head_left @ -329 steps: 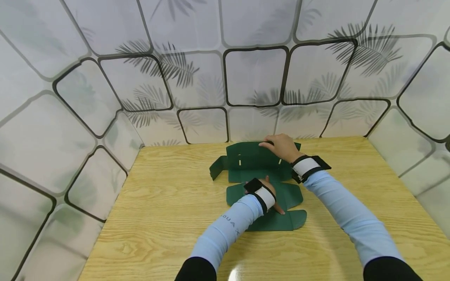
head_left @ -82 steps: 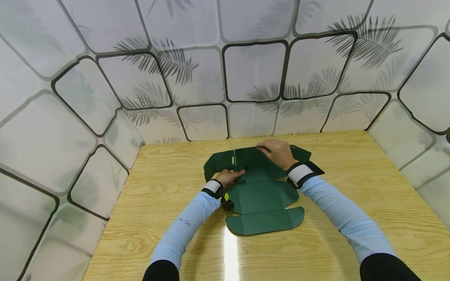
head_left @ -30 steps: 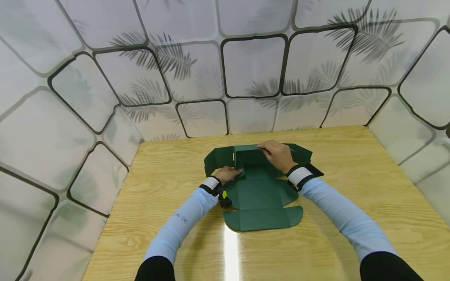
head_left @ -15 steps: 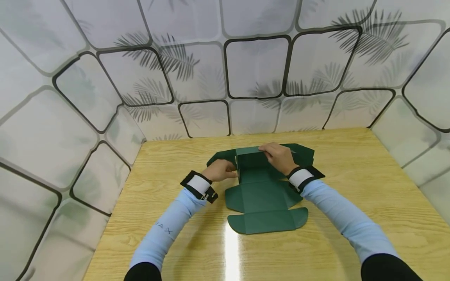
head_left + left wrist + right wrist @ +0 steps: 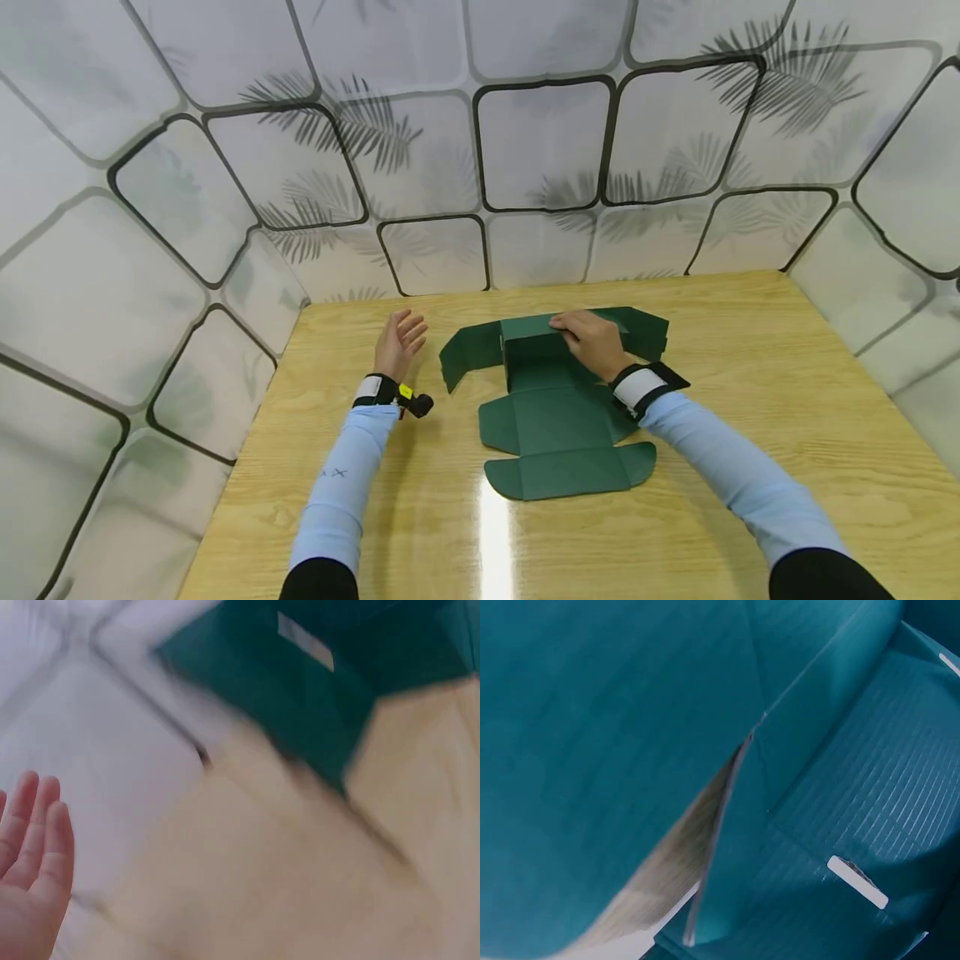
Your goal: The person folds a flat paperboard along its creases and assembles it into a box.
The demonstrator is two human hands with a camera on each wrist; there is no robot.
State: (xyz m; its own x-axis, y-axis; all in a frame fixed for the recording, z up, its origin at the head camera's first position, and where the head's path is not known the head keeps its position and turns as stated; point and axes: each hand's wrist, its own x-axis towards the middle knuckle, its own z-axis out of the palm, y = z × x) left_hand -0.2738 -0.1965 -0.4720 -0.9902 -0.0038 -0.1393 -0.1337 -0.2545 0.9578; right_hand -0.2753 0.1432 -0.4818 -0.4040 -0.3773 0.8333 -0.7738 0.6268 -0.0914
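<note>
In the head view a partly folded green cardboard box (image 5: pixel 570 412) lies on the table. Its back part stands up and folds over at the top, with a side flap (image 5: pixel 472 354) angled out at the left and another flap (image 5: pixel 645 333) at the right. My right hand (image 5: pixel 592 342) pinches the top edge of this raised part. Left of the box, apart from it, my left hand (image 5: pixel 399 343) is held palm up with relaxed fingers. The left wrist view shows its fingers (image 5: pixel 56 847) near a blurred slotted flap (image 5: pixel 277 682). Green panels (image 5: pixel 615 750) fill the right wrist view, without the hand.
The box rests on a light wood-grain table (image 5: pixel 300 483). A patterned curtain (image 5: pixel 420 167) surrounds the back and sides of the table. Nearest the person lies the box's front panel (image 5: pixel 573 475), flat with rounded flaps. A bright reflection crosses the tabletop.
The left hand, earlier on the box's floor and then at its left flap, has let go and moved left. The back panel has folded over at the top; the right hand keeps its hold.
</note>
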